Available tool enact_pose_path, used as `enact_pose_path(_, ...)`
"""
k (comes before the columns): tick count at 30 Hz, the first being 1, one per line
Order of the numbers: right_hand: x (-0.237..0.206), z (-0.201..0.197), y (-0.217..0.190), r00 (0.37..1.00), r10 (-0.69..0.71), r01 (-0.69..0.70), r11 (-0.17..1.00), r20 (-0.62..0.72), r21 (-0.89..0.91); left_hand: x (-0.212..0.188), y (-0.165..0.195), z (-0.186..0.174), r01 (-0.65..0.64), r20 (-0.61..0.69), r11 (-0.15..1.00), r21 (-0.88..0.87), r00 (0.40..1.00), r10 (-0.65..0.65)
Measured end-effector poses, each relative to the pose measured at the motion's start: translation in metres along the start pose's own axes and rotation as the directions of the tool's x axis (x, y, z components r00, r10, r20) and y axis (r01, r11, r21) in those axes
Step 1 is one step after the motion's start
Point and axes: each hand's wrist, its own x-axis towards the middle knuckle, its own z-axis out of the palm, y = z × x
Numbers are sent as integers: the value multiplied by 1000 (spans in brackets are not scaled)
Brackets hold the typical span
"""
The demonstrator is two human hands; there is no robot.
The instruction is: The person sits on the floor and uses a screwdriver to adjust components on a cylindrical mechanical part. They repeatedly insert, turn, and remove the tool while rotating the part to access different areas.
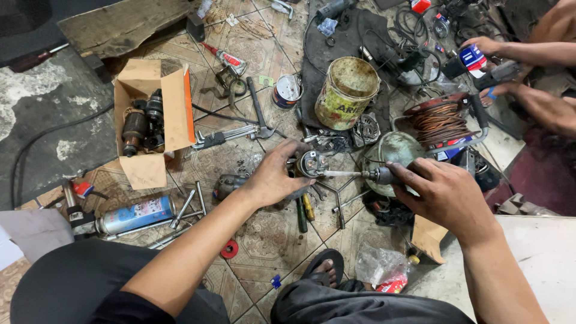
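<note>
- The left arm is stretched forward from the lower left, bare to the upper arm
- The left hand [273, 174] is turned palm down, its grimy fingers [294, 150] curled closed around a grip
- The right arm is brought in from the lower right, the wrist bent inward
- The right hand [447, 195] is held back up, fingers [405, 174] closed in a grip, knuckles raised

Two tins stand on the floor: a big yellow paint tin [347, 92] and a small can [287, 90]. One cardboard box [151, 123], one wire spool [441, 122], one blue spray can [135, 215], two sealant tubes.
</note>
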Motion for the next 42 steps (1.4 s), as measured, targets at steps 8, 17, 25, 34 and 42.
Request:
enact_pose_path(8, 0, -1, 1, 1000, 3, -3, 1000, 20, 15, -1, -1, 0, -54, -23, 998, -12, 998, 54)
enact_pose_path(17, 0, -2, -3, 999, 15, -16, 999, 30, 39, -3, 9, -1, -94, -62, 994, 56, 993, 98)
enact_pose_path(25, 1, -3, -4, 998, 29, -31, 999, 53, 39, -3, 14, -4, -150, -119, 988, 24, 981, 152)
enact_pose_path(34, 2, -4, -2, 999, 16, -18, 998, 34, 68, -2, 20, -7, -144, -119, 989, 20, 982, 145)
enact_pose_path(42, 6, -3, -5, 999, 39, -39, 997, 7, 72, 0, 24, -13, -149, -152, 987, 57, 976, 156)
